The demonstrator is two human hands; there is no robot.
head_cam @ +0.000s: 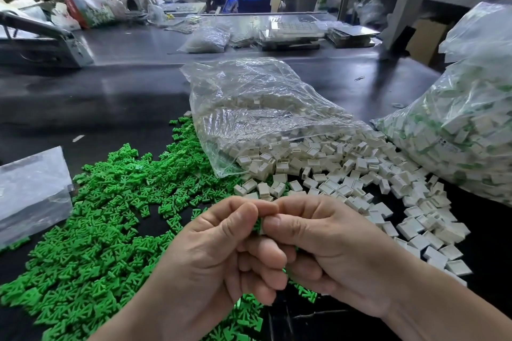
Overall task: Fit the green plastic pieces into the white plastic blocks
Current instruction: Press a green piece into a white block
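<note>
Both hands meet low in the centre of the frame, left hand and right hand with fingers curled, thumbs and forefingers pinching one green piece between them; any white block there is hidden. Green pieces spread across the lower left, their edge touching the white blocks spilling from a clear bag at centre. A filled bag crowds the right edge. Bare dark tabletop lies at middle left.
</note>
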